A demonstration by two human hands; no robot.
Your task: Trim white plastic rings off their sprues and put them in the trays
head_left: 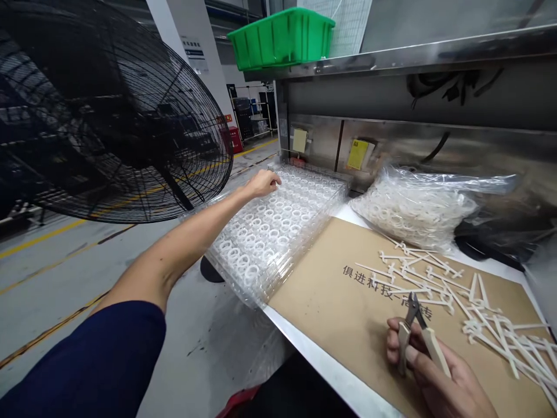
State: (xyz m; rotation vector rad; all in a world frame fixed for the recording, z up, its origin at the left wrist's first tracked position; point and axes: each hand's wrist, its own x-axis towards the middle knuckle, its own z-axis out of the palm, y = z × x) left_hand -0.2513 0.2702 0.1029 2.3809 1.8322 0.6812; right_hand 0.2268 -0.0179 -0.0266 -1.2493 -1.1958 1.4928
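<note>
My left hand (262,183) reaches out to the far left edge of a stack of clear plastic trays (278,223) filled with small white rings; its fingers are curled together at the tray, pinching something I cannot make out. My right hand (435,371) rests near the front of the table on a brown cardboard sheet (348,302) and grips a pair of small cutters (415,325) with cream handles, jaws pointing away from me. White plastic sprues (461,296) lie scattered on the cardboard to the right of the cutters.
A clear bag of white rings (413,209) lies at the back of the table. A large black fan (100,110) stands close on the left. A green bin (282,38) sits on the steel shelf (413,55) above. The table's front edge (331,374) runs diagonally.
</note>
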